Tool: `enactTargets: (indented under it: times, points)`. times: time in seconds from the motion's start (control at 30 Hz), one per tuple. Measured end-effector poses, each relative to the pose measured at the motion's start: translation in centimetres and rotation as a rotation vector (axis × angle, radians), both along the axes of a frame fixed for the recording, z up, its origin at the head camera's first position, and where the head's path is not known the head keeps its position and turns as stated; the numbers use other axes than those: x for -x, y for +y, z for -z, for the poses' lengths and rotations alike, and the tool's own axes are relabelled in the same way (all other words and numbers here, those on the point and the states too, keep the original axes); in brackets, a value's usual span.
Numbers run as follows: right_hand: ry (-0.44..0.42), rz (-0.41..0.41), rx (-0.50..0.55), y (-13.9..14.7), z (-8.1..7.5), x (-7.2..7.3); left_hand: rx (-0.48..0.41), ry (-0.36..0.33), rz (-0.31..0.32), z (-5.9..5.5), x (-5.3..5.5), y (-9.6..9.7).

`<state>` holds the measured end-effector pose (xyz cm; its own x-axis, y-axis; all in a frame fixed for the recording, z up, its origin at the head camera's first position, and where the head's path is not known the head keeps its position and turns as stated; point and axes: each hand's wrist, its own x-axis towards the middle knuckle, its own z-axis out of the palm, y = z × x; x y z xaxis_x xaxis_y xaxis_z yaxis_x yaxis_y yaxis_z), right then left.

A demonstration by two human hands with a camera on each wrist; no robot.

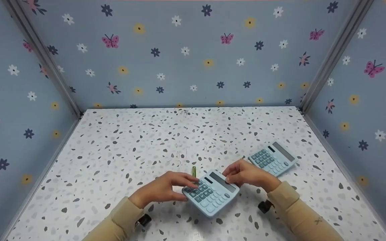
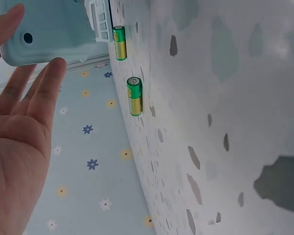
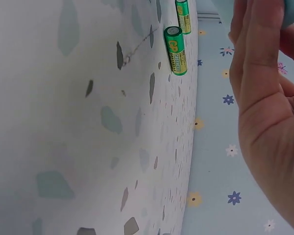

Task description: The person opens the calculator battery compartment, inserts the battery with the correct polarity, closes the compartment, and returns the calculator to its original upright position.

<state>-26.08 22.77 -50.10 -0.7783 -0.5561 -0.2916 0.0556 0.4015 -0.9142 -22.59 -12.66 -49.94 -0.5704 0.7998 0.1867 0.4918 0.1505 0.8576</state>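
We see a pale-blue calculator (image 1: 214, 197) raised and tilted between both hands, near the front of the speckled tabletop (image 1: 112, 160). Our left hand (image 1: 161, 187) pinches its keypad corner, fingers fairly straight over the keys and thumb beneath; our right hand (image 1: 246, 174) has curled fingers gripping the display end. In the left wrist view, we find two green-and-gold batteries (image 2: 135, 96) lying apart near its underside. A second calculator (image 1: 270, 160) lies beyond our right wrist, and floral panels (image 1: 186, 67) enclose the tabletop.
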Motion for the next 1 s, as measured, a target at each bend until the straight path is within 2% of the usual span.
enactTargets:
  times: [0.37,0.53,0.77,1.0]
  points:
    - [-0.029,-0.038,0.007,-0.1,0.0,-0.2,-0.002,-0.066,0.015,-0.4,-0.2,-0.2]
    - [-0.043,-0.058,0.04,0.0,0.1,-0.2,-0.032,-0.107,0.02,-0.2,-0.1,-0.2]
    - [0.023,-0.098,0.125,0.2,0.2,-0.2,-0.122,-0.171,-0.002,0.0,0.3,-0.6]
    - [-0.027,-0.184,0.306,0.8,0.4,0.1,-0.204,-0.203,-0.056,0.0,0.6,-1.1]
